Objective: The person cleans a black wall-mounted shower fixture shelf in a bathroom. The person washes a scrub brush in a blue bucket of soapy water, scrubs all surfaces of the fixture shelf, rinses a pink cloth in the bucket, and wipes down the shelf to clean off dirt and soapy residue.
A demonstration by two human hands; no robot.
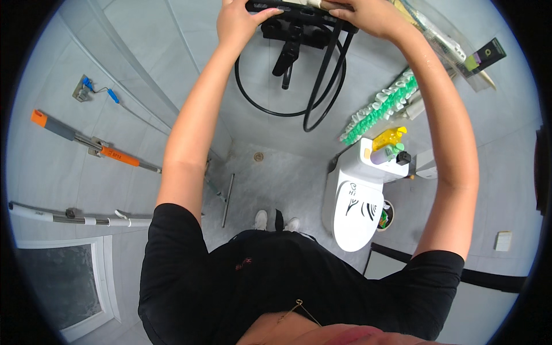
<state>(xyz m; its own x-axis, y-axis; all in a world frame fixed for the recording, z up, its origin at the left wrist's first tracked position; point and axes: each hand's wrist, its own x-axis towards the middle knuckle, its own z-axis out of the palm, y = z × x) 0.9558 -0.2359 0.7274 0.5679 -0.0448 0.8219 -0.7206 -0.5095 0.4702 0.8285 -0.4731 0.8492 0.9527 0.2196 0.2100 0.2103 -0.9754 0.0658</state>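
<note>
At the top edge, my left hand (241,23) holds the left end of a black shower shelf (297,13), its thumb along the front edge. My right hand (366,16) is at the shelf's right end, fingertips over its top; a pale object (317,2) lies beside them, partly cut off. Whether the right fingers grip anything is unclear. Below the shelf is a black shower mixer (288,54) with a lever and a spout. A black shower hose (317,108) hangs from it in loops.
To the right, a white toilet (358,228) has its lid down, with a yellow pump bottle (388,138) on the tank. A green-and-white duster (379,108) leans near it. Orange-grip pole (120,156) and glass panel (125,56) are left. A floor drain (258,156) lies ahead.
</note>
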